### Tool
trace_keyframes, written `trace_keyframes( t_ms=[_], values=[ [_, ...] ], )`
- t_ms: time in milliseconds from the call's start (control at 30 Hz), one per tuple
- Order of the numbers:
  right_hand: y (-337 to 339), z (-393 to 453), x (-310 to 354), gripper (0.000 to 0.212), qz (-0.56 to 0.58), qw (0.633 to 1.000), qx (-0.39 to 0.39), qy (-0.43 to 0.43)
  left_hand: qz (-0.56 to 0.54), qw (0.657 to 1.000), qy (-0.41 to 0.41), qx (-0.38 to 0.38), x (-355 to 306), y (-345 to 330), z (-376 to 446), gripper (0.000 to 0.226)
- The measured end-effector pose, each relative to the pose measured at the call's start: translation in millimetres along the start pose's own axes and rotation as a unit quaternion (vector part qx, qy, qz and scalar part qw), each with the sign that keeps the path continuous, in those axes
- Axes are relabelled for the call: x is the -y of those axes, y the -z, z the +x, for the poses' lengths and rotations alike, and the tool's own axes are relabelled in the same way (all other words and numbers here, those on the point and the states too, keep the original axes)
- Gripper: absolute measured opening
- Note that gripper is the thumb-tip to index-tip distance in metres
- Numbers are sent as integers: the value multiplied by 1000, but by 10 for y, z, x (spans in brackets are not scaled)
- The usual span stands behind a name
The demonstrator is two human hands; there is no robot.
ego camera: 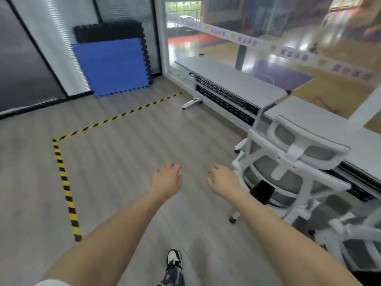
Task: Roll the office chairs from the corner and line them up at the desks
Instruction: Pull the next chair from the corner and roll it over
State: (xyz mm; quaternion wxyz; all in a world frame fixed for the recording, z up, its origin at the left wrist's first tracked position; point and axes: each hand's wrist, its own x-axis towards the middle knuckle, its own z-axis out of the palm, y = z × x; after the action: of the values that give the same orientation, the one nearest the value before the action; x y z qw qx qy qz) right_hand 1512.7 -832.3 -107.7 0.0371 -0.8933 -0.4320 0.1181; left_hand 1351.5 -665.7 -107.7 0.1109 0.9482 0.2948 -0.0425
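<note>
- Grey wood-look floor under me, with yellow-black hazard tape marking an L-shaped corner on it.
- My left hand is stretched out in front, palm down, fingers loosely curled, holding nothing, over bare floor.
- My right hand is the same: palm down, fingers relaxed, gripping nothing, just beside the left edge of the chair but I can't tell if it touches the frame.
- White mesh office chair stands at right, back and headrest toward me, seat tucked at the near desk.
- A black tag or patch hangs on the lower chair back, near my right forearm.
- 1 caster of that chair shows on the floor below my right arm.
- 2nd white chair partly in view at the lower right edge, blurred, close behind the 1st.
- Far desk, white top, black perforated panel beneath, runs along the glass wall; it butts against the near desk.
- Blue foam mat leans upright in the far corner, black foam mat behind it.
- My shoe is at the bottom centre, on the floor.
</note>
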Motion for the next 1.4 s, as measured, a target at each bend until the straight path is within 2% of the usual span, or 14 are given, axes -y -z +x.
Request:
trace_keyframes(
  t_ms=[133,267,500,700,833,1000,1200,1400],
  values=[
    [-103,221,1244,45,-14,994,28,106,-25,992,117,-29,1007,154,-630,46],
    [-223,372,2586,46,-44,971,47,230,-29,969,237,-59,2077,296,-1370,44],
    [-537,447,5082,45,-55,908,62,411,-48,904,417,-76,3870,490,-2716,47],
    [-790,495,7164,43,-43,868,71,490,-68,842,526,-99,5437,742,-3645,48],
    [-941,510,8313,44,-49,845,66,529,-67,814,567,-104,6365,974,-4094,46],
    [-1089,718,9409,44,-43,829,86,551,-75,792,595,-119,7355,1196,-4314,46],
    [-1268,1389,10650,42,-33,821,80,565,-79,786,599,-129,8556,1343,-4119,47],
    [-1430,2437,11930,41,-10,817,70,573,-74,769,616,-152,9955,1643,-3650,42]
  ],
)
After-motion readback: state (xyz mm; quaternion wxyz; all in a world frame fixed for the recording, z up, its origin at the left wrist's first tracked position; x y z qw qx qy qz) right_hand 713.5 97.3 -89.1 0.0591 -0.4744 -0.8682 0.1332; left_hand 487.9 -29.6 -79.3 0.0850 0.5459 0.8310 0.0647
